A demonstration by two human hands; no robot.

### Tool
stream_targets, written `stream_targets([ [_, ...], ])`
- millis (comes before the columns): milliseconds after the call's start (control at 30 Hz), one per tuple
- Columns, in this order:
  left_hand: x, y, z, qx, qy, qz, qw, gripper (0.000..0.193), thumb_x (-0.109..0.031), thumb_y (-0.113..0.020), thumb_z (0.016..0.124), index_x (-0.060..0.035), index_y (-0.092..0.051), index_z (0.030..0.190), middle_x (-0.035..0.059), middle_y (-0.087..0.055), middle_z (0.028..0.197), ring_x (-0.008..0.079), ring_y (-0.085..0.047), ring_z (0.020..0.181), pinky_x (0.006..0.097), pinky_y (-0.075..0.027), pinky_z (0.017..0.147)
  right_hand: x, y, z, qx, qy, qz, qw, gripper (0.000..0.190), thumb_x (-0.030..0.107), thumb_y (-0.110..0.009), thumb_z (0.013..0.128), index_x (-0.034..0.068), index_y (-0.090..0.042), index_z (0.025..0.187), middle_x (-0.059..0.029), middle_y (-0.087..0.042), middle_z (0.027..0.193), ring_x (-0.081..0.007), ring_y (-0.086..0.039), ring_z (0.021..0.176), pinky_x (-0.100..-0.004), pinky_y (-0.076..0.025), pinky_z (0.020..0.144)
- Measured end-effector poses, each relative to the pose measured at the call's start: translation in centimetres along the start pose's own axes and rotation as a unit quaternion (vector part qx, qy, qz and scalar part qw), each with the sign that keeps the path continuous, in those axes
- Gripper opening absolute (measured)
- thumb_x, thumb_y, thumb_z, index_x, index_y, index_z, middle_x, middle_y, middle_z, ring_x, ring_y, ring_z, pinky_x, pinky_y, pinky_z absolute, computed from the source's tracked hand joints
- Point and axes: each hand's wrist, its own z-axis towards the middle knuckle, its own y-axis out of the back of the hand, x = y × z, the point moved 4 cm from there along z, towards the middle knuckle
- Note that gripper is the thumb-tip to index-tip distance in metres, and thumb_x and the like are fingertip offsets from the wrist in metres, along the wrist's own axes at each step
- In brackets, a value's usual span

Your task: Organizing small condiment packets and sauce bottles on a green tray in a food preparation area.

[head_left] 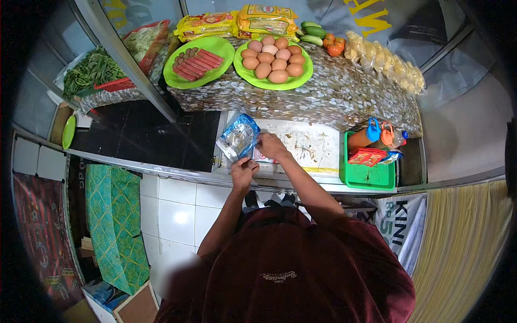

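A blue and silver plastic pouch (239, 137) is tilted over the white, stained counter section (311, 141). My left hand (244, 171) has its fingers at the pouch's lower edge and grips it there. At the pouch's right side is my right hand (272, 146), its fingers bent; whether it pinches the pouch or something small is too unclear to tell. Under and beside the right hand lies a flat packet with red and white print (264, 156), partly hidden by the hand and wrist.
Behind the pouch, a raised stone-patterned shelf (343, 97) holds a green plate of sausages (185, 82), a green plate of eggs (301, 82), noodle packs (266, 20), cucumbers (312, 30), tomatoes (334, 50) and bagged yellow food (383, 60). A green tray (369, 181) with bottles and sachets stands right.
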Motion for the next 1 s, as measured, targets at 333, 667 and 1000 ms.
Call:
stream_targets([
  [333,-0.3,-2.6,0.0,0.054,-0.011,0.046,0.997,0.029,0.008,-0.061,0.087,0.0070,-0.057,0.117,0.0101,-0.062,0.098,0.0180,-0.065,0.086,0.0308,-0.059,0.078,-5.4,1.0,-4.7,-0.071,-0.121,0.148,0.979,0.021,0.014,-0.067,0.087,0.005,-0.075,0.105,-0.0155,-0.075,0.091,-0.0215,-0.072,0.082,-0.0325,-0.054,0.077],
  [667,-4.1,-5.9,-1.0,0.059,-0.182,0.198,0.961,0.019,0.006,-0.061,0.089,0.0001,-0.070,0.105,0.0023,-0.067,0.090,0.0080,-0.059,0.083,0.0222,-0.047,0.078,-6.0,2.5,-9.1,-0.147,-0.084,0.338,0.926,0.015,0.005,-0.064,0.088,-0.005,-0.068,0.100,-0.0091,-0.072,0.090,-0.0132,-0.066,0.079,-0.0291,-0.053,0.070],
  [1000,-5.0,-9.6,-0.7,0.136,-0.183,0.237,0.944,0.018,-0.002,-0.065,0.092,0.0006,-0.069,0.109,0.0035,-0.070,0.096,0.0090,-0.061,0.087,0.0228,-0.047,0.079,-6.6,5.2,-12.7,-0.202,-0.027,0.353,0.913,0.010,0.000,-0.067,0.085,-0.003,-0.067,0.095,-0.0061,-0.070,0.087,-0.0104,-0.064,0.082,-0.0270,-0.052,0.069],
])
